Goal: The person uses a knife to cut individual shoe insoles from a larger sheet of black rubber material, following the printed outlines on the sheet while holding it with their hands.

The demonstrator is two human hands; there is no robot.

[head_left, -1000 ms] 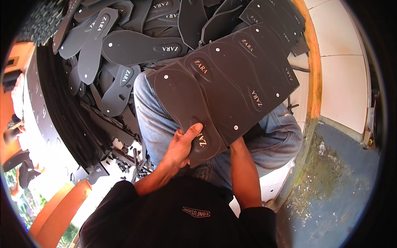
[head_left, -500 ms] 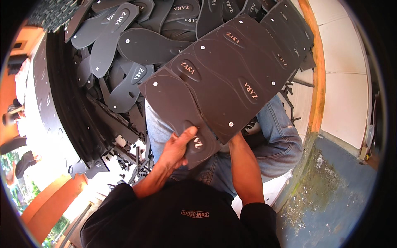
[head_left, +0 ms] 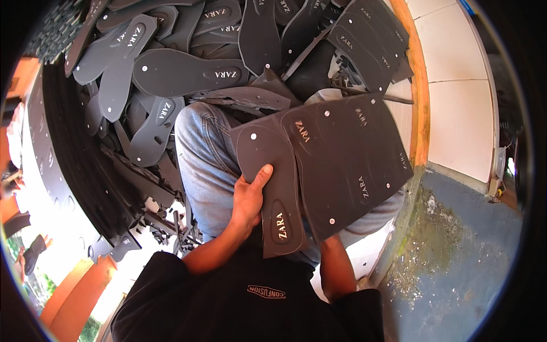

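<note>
A dark grey foam sheet (head_left: pixel 350 165) lies tilted over my lap, pressed with several insole outlines, raised oval pads and small white dots. Along its left side, an insole-shaped strip (head_left: pixel 285 191) is partly split from the rest by a narrow gap. My left hand (head_left: pixel 248 199) grips this strip at its left edge, thumb on top and fingers underneath. Below the sheet's lower edge, my right hand (head_left: pixel 335 242) shows only near the wrist; its fingers are hidden under the sheet.
Cut grey insoles (head_left: pixel 188 73) are heaped ahead and to the left. Another foam sheet (head_left: pixel 370 43) lies at the far right, near a wooden edge strip (head_left: pixel 420 114). Dark offcuts (head_left: pixel 171 222) litter the floor beside my knee. A tall dark stack (head_left: pixel 80 142) stands left.
The sheet has come down toward my body and turned a little. My left thumb has gone from the strip's raised pad to farther up its left edge. The far-right sheet is now uncovered.
</note>
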